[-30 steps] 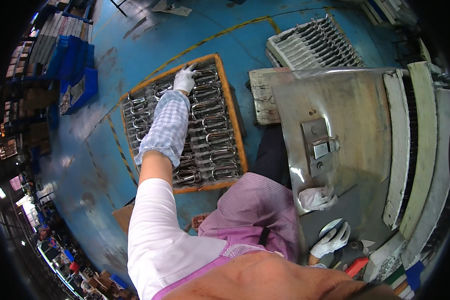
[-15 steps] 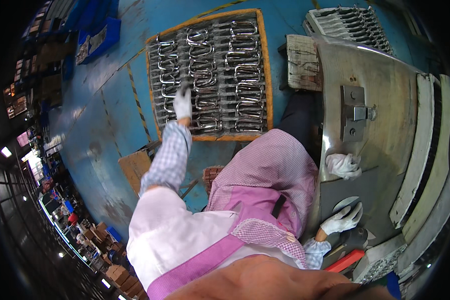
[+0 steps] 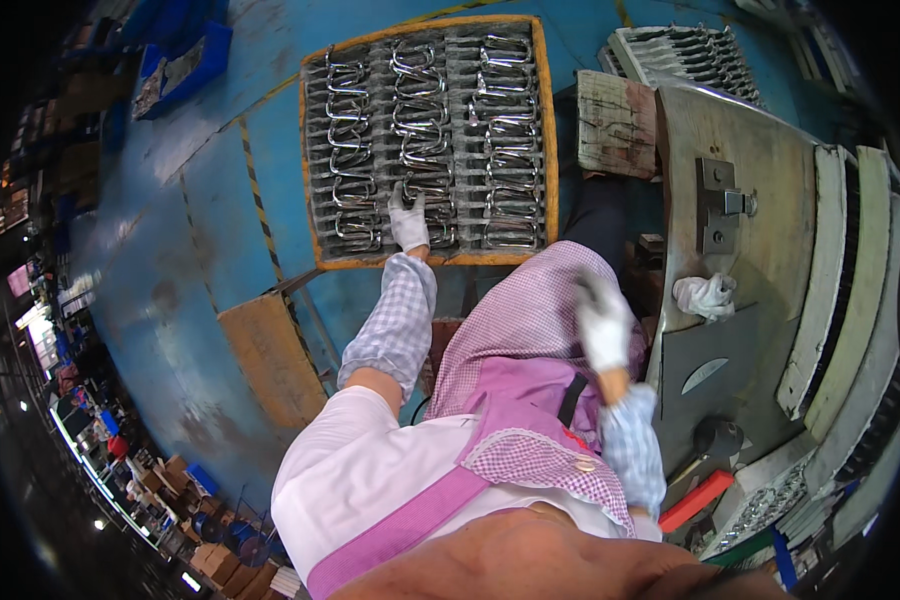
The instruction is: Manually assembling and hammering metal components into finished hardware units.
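Over the near edge of an orange-rimmed tray [image 3: 427,262], my left hand [image 3: 408,222] in a white glove reaches into the middle column. Its thumb and forefinger are apart beside shiny bent metal pieces [image 3: 422,150]; whether they touch one is unclear. Several such U-shaped pieces lie in three columns on the tray's grey ridged lining. My right hand [image 3: 605,325], also gloved in white, is above my checked pink apron, left of the workbench. Motion smears its fingers, so anything in them is hidden.
The workbench [image 3: 760,200] at right carries a bolted metal block [image 3: 716,205], a crumpled white cloth [image 3: 705,296], a grey mat [image 3: 705,350] and a red-handled item [image 3: 697,500]. A wooden block [image 3: 618,122] adjoins it. Another rack [image 3: 685,62] stands behind. A brown board [image 3: 273,358] is at left.
My left hand has shifted from the tray's left column to the middle one, nearer the front edge. My right hand has left the mat on the workbench and swung left over my lap.
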Available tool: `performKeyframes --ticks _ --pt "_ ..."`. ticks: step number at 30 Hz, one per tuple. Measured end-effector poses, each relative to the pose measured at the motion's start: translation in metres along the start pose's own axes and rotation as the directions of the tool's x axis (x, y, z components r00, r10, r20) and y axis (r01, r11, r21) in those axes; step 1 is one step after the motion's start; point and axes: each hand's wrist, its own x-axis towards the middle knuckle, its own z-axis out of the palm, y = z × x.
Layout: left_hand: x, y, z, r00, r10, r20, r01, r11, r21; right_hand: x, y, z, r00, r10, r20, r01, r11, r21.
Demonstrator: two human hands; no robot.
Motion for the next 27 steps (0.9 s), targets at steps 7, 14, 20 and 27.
performKeyframes --ticks 7,14,20,27 --pt "0.037 0.004 0.000 0.976 -0.210 0.061 0.219 0.945 -0.241 0.104 -0.022 0.215 0.947 0.056 0.317 -0.103 0.986 0.134" --pt "0.038 0.021 -0.002 0.986 -0.117 0.117 0.087 0.969 0.230 0.125 -0.033 0.291 0.942 0.261 0.209 -0.226 0.958 -0.175" --pt "0.049 0.008 -0.009 0.944 -0.270 0.191 0.309 0.926 -0.215 0.133 -0.021 0.293 0.950 0.273 0.151 -0.285 0.956 0.071" --pt "0.090 0.070 -0.013 0.877 -0.297 0.377 0.359 0.927 -0.106 0.170 -0.024 0.286 0.919 0.349 0.183 -0.386 0.893 0.233"
